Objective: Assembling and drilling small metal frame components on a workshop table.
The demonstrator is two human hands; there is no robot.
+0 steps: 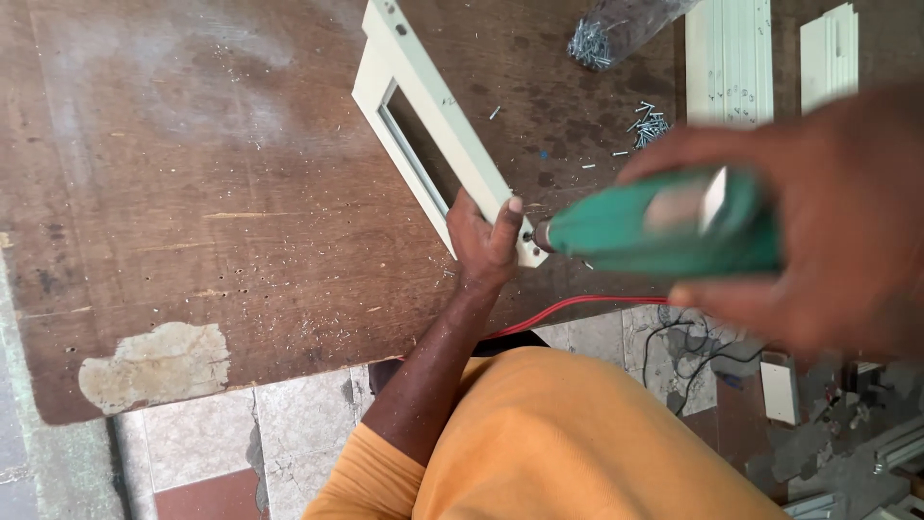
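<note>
My left hand [484, 238] grips the near end of a cream-white frame piece [428, 111] that lies slanted on the worn brown wooden table [192, 193]. My right hand [808, 221], large and blurred close to the camera, holds a green electric drill [664, 223]. The drill's tip [535, 234] points left at the frame's corner, right beside my left thumb. A red cord [568, 308] runs from under the drill toward my body. My orange shirt [577, 443] fills the bottom of the view.
A clear bag of screws [606, 34] lies at the top, with a small pile of loose screws [650, 125] below it. White slats [729, 58] and another white piece [828, 53] rest at the top right. Tiled floor [289, 433], black cables [693, 347] and metal profiles [895, 448] lie beneath.
</note>
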